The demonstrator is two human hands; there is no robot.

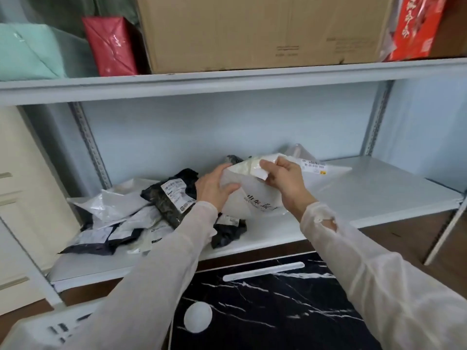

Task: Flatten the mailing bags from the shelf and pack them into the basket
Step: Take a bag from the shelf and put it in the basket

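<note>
Black marbled surface sits nearest. Beyond, both hands hold a white mailing bag over the shelf: left hand fingers wrapped, right hand pinching. More bags heap at nine o'clock.

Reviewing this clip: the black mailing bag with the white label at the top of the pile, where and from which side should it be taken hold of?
Probably by the upper edge of the black mailing bag, coming from above and the right: it lies tilted on top of the pile, that end raised and uncovered.

No text legible: blurred print on white mailing bag, labels, red box.
</note>
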